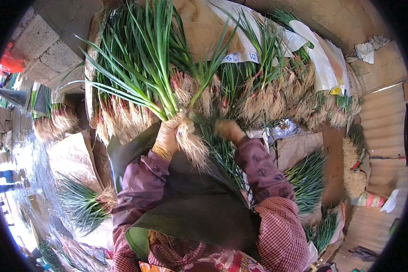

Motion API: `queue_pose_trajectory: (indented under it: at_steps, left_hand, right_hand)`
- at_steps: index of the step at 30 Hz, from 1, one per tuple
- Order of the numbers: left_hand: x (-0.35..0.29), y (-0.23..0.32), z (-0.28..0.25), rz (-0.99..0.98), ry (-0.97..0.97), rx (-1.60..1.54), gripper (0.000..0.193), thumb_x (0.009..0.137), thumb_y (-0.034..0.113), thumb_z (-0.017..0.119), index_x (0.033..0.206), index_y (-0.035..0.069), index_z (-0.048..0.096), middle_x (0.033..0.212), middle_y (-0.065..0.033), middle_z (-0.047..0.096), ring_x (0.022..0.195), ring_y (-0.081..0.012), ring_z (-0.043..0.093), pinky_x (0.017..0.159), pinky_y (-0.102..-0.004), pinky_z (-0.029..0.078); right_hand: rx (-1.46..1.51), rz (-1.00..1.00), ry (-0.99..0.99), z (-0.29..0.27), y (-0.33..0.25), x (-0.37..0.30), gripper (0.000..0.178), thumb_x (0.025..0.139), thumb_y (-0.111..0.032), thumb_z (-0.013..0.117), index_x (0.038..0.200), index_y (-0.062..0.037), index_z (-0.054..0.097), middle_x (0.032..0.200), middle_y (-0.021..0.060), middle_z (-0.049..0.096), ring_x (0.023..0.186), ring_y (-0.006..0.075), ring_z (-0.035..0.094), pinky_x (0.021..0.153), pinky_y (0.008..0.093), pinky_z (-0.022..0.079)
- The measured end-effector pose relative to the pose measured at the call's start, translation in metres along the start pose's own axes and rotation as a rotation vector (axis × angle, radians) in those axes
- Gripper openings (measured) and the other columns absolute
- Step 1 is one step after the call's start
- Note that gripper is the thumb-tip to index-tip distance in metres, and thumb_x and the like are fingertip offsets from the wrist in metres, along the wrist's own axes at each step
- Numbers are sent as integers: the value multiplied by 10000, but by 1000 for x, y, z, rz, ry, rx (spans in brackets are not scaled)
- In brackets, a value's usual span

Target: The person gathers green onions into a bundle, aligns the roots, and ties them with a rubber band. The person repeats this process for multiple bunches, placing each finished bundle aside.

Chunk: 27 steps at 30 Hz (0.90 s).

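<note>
A bunch of spring onions (161, 75) stands upright in my left hand (168, 136), which is closed round its pale stems. Its long green leaves fan upward, and a tuft of pale roots (192, 145) hangs below the fist. My right hand (230, 130) is just to the right of the bunch, smeared by motion, so its fingers cannot be read. Loose dark green leaves (222, 152) hang below the right hand. A thin pale glove with a yellowish cuff seems to cover my left hand. Across my lap spreads a dark green apron (190, 190).
Rows of spring onions with roots (276, 97) fill the far side, partly under a white sack (322, 59). More bundles lie at left (84, 204) and right (306, 181), some on brown sheets (72, 158). Concrete blocks (36, 41) stand at far left.
</note>
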<state>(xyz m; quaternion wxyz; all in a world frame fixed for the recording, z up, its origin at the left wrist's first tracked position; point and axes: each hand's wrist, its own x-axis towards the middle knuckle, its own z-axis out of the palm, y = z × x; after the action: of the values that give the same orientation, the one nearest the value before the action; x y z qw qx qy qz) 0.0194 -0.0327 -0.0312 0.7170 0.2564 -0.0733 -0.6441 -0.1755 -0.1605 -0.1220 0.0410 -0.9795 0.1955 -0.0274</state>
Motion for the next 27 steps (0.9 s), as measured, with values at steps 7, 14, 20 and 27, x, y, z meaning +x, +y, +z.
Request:
queue_pose_trajectory:
  at_steps: [7,14,20,27]
  left_hand:
    - [8,0,-12,-107,-62,-33,174,822,163,610,956,79,538,666,-11,492,594,-118,460,536,-263,414]
    - [-3,4,-7,-96,142,325,349,772,162,682,1085,45,581,992,-48,610,763,-146,597,646,-269,488]
    - [3,-19,-7,-31,46,418,108,783,90,659,850,42,589,660,3,546,530,-72,504,455,-216,396]
    - [-8,-15,10,-130,-14,196,184,798,142,613,744,-33,592,583,-85,565,503,-161,558,510,-314,505]
  right_hand:
    - [1372,348,154,-90,-8,35,376,909,-388,455,1035,-74,619,644,-31,500,512,50,398,472,198,324]
    - [810,6,411,-108,6,62,301,803,-30,509,1099,-20,567,1000,99,626,800,175,598,676,280,474]
    - [669,435,603,-120,14,17,185,879,-189,489,898,-38,594,735,58,595,623,169,541,548,279,424]
    - [1406,444,303,-88,-38,74,406,912,-327,487,1080,39,544,785,71,564,652,124,483,613,255,423]
